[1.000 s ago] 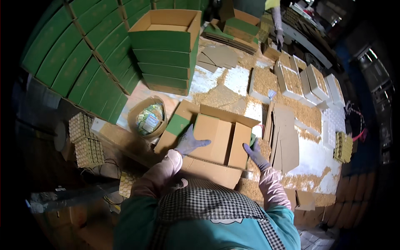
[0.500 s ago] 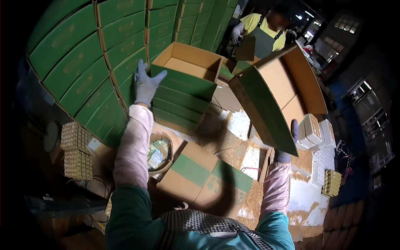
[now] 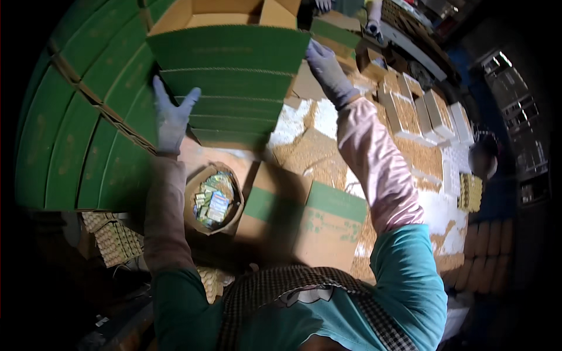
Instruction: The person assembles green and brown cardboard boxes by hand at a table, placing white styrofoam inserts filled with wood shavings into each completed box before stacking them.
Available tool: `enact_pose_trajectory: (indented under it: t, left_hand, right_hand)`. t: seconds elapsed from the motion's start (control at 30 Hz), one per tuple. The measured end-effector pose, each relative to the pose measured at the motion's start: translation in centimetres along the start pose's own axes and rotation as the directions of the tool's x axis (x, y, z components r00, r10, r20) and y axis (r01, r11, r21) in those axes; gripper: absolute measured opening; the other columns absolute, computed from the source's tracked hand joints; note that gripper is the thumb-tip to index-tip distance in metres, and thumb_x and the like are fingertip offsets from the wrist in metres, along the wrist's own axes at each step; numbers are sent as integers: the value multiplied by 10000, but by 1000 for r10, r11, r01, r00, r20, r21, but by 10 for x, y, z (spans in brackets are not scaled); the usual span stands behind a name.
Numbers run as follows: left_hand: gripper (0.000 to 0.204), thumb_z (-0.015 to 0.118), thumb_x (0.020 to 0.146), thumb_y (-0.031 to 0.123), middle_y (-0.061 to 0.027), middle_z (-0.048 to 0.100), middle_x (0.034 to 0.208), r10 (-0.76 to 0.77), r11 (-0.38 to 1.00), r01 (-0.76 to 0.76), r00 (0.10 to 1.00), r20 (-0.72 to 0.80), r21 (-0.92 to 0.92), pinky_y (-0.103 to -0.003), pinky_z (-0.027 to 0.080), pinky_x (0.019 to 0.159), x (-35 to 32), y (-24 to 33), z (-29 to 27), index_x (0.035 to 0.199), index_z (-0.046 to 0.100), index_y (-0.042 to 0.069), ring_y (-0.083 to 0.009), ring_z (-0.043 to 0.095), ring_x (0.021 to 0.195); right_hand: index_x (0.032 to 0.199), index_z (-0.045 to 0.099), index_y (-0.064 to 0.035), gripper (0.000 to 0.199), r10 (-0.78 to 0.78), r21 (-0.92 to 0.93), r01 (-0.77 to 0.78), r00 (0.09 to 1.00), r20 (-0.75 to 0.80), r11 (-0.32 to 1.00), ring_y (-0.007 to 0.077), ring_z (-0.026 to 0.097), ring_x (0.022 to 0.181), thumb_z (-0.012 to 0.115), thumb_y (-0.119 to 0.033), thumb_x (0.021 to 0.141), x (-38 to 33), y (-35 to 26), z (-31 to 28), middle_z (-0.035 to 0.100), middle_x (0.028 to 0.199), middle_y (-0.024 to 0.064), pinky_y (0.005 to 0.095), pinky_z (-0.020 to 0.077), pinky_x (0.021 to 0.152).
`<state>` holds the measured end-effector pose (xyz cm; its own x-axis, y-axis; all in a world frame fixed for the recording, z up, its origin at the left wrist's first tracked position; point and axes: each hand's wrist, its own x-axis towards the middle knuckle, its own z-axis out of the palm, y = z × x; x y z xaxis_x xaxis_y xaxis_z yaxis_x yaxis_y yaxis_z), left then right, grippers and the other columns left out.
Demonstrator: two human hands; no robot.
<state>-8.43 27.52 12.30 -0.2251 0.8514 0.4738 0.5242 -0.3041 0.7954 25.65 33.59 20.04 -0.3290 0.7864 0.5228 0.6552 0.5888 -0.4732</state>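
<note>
A stack of open green cardboard boxes (image 3: 231,88) stands in front of me. On its top lies an open green box (image 3: 228,50) with bare brown inner walls. My right hand (image 3: 331,71), in a pale glove, grips that top box at its right corner; the fingertips are partly hidden. At the stack's left side is my left hand (image 3: 171,117), gloved, with thumb and fingers spread and nothing held. It is close to the lower boxes; whether it touches them I cannot tell.
A wall of green boxes (image 3: 64,140) rises at left. Nearer are a round container of small packets (image 3: 239,205) and a closed carton (image 3: 331,237). White trays with brown grains (image 3: 404,114) and egg trays (image 3: 470,193) sit at right. A co-worker's hand (image 3: 373,29) shows at the far side.
My right hand has brought the tilted open box leftward onto the stack, where it now sits level. My left hand has moved slightly left and lower in view, and the view has shifted.
</note>
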Motion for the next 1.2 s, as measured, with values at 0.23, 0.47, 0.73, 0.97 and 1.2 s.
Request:
enact_pose_trajectory:
  t: [0.23, 0.47, 0.73, 0.97, 1.2]
  left_hand:
    - [847, 744, 736, 448, -254, 353, 1449, 38, 914, -386, 385, 922, 124, -471, 272, 1127, -275, 26, 1, 1391, 424, 16, -405, 312, 1364]
    - [1032, 797, 568, 495, -269, 244, 1504, -62, 799, -421, 652, 756, 429, -519, 231, 1131, -364, -9, 21, 1409, 408, 42, -457, 243, 1374]
    - [863, 851, 570, 294, -240, 386, 1407, 13, 850, -401, 662, 749, 340, -511, 414, 987, -349, 20, 9, 1317, 487, 62, -460, 405, 1256]
    - [483, 698, 815, 270, -203, 625, 1098, 190, 904, -400, 693, 696, 151, -428, 525, 728, -243, 154, -19, 1222, 549, 56, -376, 627, 939]
    - [566, 537, 948, 294, -259, 407, 1418, 79, 994, -107, 603, 794, -18, -416, 380, 1035, -189, 176, 58, 1394, 393, -25, -370, 445, 1281]
  right_hand:
    - [1493, 194, 5, 1066, 763, -107, -764, 600, 241, 636, 385, 364, 1354, 753, -528, 758, -411, -60, -70, 359, 1450, 276, 439, 327, 1119]
    - [1431, 263, 64, 1092, 760, 178, -745, 649, -24, 643, 460, 346, 1323, 775, -544, 682, -594, -125, 19, 361, 1412, 305, 528, 302, 1083]
    - [1320, 461, 33, 782, 697, -4, -701, 709, -105, 713, 420, 430, 1286, 788, -375, 739, -613, -116, 1, 496, 1332, 237, 479, 350, 1076]
    - [1145, 582, -23, 474, 438, 60, -459, 790, -429, 886, 324, 532, 1125, 781, -182, 745, -457, -130, -126, 580, 1137, 146, 422, 418, 990]
    - [1317, 480, 63, 701, 716, 517, -580, 692, -96, 630, 277, 462, 1259, 697, -406, 843, -365, 1, -152, 499, 1336, 208, 330, 347, 1067]
